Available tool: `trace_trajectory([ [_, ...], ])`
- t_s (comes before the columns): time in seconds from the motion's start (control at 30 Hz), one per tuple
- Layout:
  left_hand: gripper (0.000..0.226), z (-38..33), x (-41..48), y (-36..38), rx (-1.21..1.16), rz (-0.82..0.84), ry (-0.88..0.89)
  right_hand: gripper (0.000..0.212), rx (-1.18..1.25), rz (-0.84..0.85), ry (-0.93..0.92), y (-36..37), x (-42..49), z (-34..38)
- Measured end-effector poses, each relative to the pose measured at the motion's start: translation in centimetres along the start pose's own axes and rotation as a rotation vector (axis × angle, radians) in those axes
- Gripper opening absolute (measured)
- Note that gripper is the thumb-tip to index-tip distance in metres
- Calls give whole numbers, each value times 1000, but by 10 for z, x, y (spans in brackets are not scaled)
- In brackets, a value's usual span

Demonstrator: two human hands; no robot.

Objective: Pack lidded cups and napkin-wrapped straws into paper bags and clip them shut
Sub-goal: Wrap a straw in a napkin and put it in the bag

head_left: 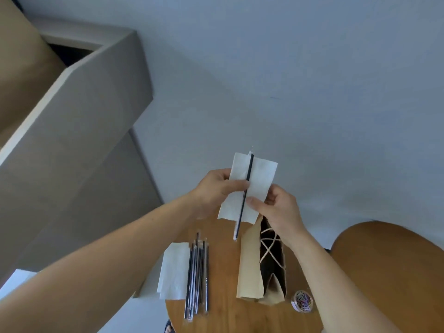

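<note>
Black straw [249, 169] lay lengthwise on a white napkin [263, 174], both held up above the counter [228, 313], with the left hand [213, 191] pinching them from one side and the right hand [281, 210] pinching from the other. Below sat an open paper bag [249, 267], spare straws [197, 280] and stacked napkins [174, 272].

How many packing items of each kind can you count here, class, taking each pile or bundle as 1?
Held napkin: 1
Held straw: 1
Napkin pile: 1
Straw bundle: 1
Paper bag: 1
Tub of paper clips: 1
Total: 6
</note>
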State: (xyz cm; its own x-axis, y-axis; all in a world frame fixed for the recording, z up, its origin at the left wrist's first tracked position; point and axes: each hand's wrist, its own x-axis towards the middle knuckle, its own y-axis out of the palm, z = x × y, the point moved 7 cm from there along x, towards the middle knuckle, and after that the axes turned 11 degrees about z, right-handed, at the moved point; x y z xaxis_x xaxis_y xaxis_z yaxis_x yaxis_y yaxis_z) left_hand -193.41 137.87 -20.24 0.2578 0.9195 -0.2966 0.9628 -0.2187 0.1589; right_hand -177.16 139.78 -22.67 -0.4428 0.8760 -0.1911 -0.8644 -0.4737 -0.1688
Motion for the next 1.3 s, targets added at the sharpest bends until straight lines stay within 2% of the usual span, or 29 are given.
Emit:
trace_trajectory([
  [0.1,23,-16,11,29,37,70,2,19,-55,39,-41,-20,-5,13],
  [0.27,21,-14,29,59,26,80,-17,11,-131,-25,-62,-53,-10,12],
  [0.37,33,-3,37,58,157,-5,-25,11,-172,-236,-35,-86,-11,6],
  [0.43,49,18,34,49,459,-37,-138,8,-139,-384,-2,-111,-10,-3],
  [0.5,60,62,27,52,767,163,-397,12,-135,-458,21,-123,-8,-14],
  [0.57,60,112,12,63,901,406,-651,18,-156,-471,62,-119,-3,-27],
  [0.6,59,130,7,69,937,439,-713,19,-178,-456,84,-112,1,-35],
  [0.67,61,148,10,77,966,326,-709,23,-227,-399,135,-92,7,-50],
  [0.73,45,152,16,79,955,162,-631,25,-287,-343,179,-72,11,-59],
  [0.8,34,157,16,74,865,90,-645,24,-330,-295,206,-56,12,-65],
  [0.9,36,170,9,67,618,78,-738,24,-395,-198,256,-33,12,-74],
  [1.07,27,172,7,58,285,-56,-745,11,-567,-20,405,-10,-9,-104],
  [1.2,25,172,5,55,250,-38,-697,6,-725,63,504,-17,-29,-131],
  [1.3,26,179,5,60,254,-24,-692,10,-749,175,612,-7,-35,-156],
])
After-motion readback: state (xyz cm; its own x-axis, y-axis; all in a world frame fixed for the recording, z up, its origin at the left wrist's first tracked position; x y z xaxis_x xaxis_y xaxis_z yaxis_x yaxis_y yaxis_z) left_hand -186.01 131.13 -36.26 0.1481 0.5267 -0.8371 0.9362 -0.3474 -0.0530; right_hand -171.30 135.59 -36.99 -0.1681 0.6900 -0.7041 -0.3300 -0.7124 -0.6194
